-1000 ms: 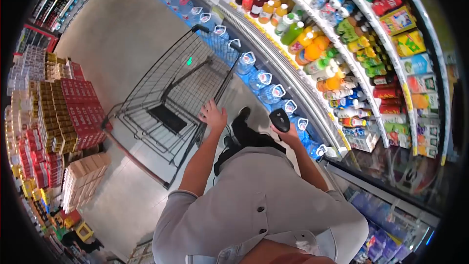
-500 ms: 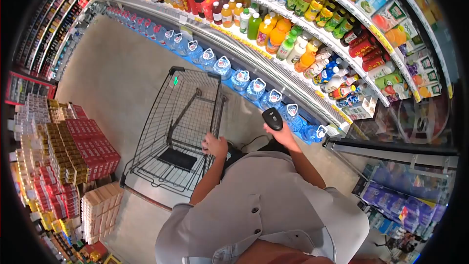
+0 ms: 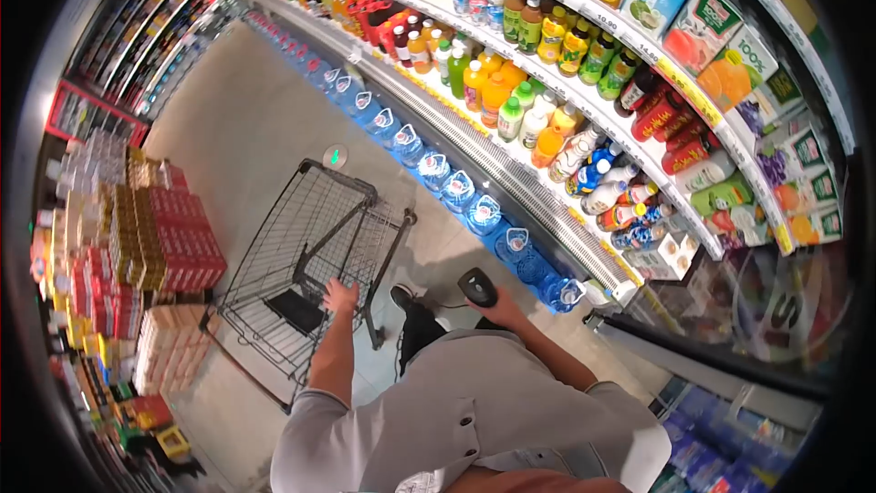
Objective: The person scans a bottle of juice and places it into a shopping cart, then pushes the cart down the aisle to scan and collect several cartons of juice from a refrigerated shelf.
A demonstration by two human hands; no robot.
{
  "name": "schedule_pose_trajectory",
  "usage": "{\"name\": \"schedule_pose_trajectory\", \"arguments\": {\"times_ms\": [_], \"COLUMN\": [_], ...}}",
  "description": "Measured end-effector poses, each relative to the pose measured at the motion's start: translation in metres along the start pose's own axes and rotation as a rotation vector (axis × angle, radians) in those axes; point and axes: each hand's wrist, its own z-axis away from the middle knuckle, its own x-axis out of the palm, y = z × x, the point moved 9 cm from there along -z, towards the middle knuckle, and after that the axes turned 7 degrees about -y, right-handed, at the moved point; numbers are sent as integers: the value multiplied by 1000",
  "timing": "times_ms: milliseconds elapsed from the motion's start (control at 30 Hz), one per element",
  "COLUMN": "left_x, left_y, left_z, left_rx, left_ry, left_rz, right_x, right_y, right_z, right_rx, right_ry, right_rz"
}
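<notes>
My left hand (image 3: 340, 296) is at the right side of a wire shopping cart (image 3: 265, 297), its fingers spread with nothing between them; whether it touches the wire is unclear. A black handheld device (image 3: 477, 287), which looks like a scanner, sits in my right hand (image 3: 500, 309), in front of my body. Inside the cart lies a dark flat panel (image 3: 294, 310), and otherwise its basket shows only bare wire.
Large water bottles (image 3: 458, 190) line the floor edge of a drinks shelf (image 3: 511, 160) running diagonally ahead and right. Stacked drink cartons (image 3: 182, 237) stand at the left. A round floor sticker (image 3: 335, 157) lies beyond the cart.
The cart has turned and shifted left and away from my body. My left hand has moved left with it, and the device in my right hand sits lower and further left. The view has turned.
</notes>
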Motion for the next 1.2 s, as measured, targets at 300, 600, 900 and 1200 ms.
{"name": "schedule_pose_trajectory", "arguments": {"times_ms": [300, 600, 900, 1200], "left_x": [21, 68, 97, 114], "left_y": [-4, -25, -20, -14], "left_z": [105, 189, 288, 358], "left_rx": [-65, 209, 359, 415], "left_ry": [-216, 34, 104, 118], "left_rz": [28, 185, 149, 25], "right_x": [-43, 7, 33, 30], "right_y": [0, 22, 27, 18], "right_z": [18, 54, 145, 213], "right_rx": [-87, -98, -44, -254], "right_ry": [-18, -98, -129, 38], "right_rz": [117, 166, 233, 248]}}
